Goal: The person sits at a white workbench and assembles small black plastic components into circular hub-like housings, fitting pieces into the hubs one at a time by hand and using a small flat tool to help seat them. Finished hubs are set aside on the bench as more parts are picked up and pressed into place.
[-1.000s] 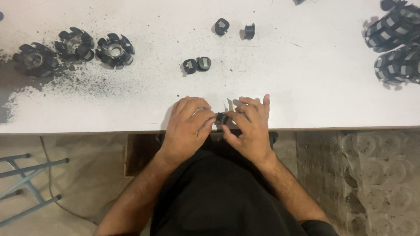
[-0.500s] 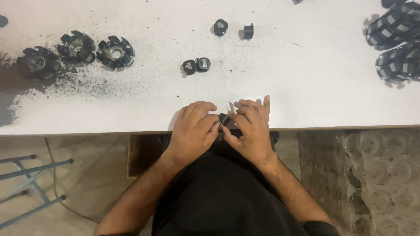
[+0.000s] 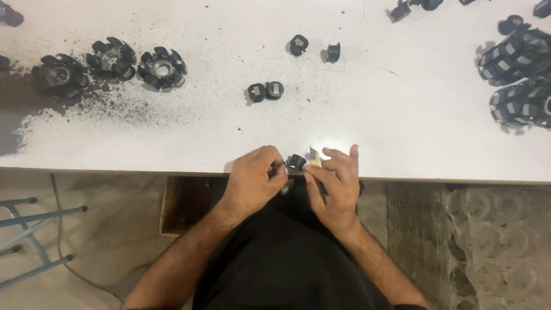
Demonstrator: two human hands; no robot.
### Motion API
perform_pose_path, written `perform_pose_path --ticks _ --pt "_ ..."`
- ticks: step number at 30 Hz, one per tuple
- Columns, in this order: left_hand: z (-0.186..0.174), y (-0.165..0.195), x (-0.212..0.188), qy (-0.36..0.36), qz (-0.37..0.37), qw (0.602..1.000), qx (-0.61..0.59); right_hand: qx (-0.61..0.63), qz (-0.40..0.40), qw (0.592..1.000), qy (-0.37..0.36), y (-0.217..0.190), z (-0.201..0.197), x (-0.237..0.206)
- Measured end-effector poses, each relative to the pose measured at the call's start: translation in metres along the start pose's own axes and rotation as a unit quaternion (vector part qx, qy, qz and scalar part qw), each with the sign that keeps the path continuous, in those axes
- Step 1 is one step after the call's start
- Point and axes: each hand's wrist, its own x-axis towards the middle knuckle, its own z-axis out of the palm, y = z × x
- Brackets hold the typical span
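Head view desk (image 3: 402,115): white, black dust at left.
Left hand (image 3: 252,181): grip clamped on small black part (image 3: 296,162), at the near desk edge.
Right hand (image 3: 336,181): grip pinching pale strip (image 3: 315,157) beside it.

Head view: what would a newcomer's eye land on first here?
First, the two hands at the near edge of the white table: the left hand and right hand pinch a small black part between them, a pale slip beside it. Next, three black toothed rings in dark dust at far left, and stacked black rings at far right.
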Motion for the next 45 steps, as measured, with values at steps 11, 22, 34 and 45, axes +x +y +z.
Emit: perform_pose_path --ticks 11,22,34,45 --pt "0.009 -0.013 -0.009 0.041 0.072 0.996 -0.019 0.058 -0.013 0.998 0.014 -0.012 0.026 -0.014" --pt "0.007 -0.020 -0.007 0.078 0.093 0.992 -0.029 0.007 -0.002 1.000 0.005 -0.021 0.026 0.001" --pt "-0.004 -0.025 -0.002 0.051 0.078 0.994 -0.050 0.013 0.013 1.000 0.002 -0.027 0.032 0.005" --pt "-0.191 -0.112 -0.004 0.326 0.103 0.920 0.190 -0.040 0.039 0.995 0.088 0.036 0.015 0.013"
